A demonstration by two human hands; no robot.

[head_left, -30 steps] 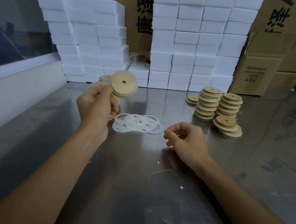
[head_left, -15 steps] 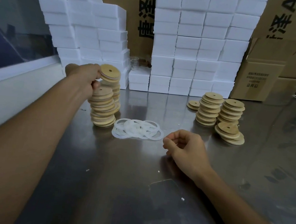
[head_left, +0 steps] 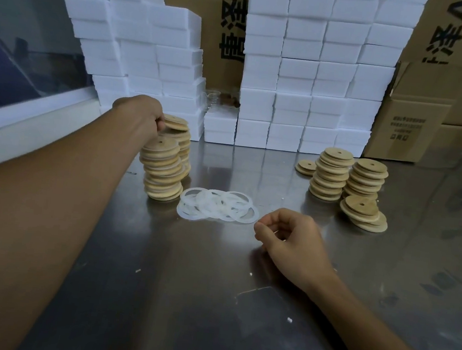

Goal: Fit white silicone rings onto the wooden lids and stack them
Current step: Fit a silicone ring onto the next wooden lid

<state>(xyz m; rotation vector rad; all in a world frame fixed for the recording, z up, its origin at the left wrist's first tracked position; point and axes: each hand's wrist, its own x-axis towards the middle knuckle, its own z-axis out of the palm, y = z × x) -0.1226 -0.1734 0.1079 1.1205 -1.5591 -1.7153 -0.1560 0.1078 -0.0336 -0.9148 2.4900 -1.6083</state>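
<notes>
Silicone rings [head_left: 218,205], white and translucent, lie in a loose overlapping heap flat on the steel bench [head_left: 182,298], about midway between its left and right edges. Nearest item: right hand [head_left: 291,238], resting on the bench just right of the ring heap, fingers loosely curled with the thumb near the fingertips, nothing seen in its hold. Small white flecks are scattered over the near part of the bench.

Just left of the heap and behind it: a tall, slightly leaning stack of wooden lids [head_left: 164,170], each lid a round disc with a small centre hole; a second stack stands directly behind the first, touching it. Left hand [head_left: 145,111], reaching over from the bench's left edge, pinches one wooden lid [head_left: 176,122] by its rim at the top of the rear stack; the lid sits tilted, and whether it rests on the stack cannot be told.

Toward the right edge: two upright lid stacks [head_left: 349,176] side by side, a low slumped pile [head_left: 364,213] in front of them, and a short pile [head_left: 306,166] to their left.

Along the far edge: white foam blocks [head_left: 306,68] stacked in tall walls, with cardboard cartons [head_left: 411,125] behind and to the right. A window [head_left: 18,47] runs along the left edge.
</notes>
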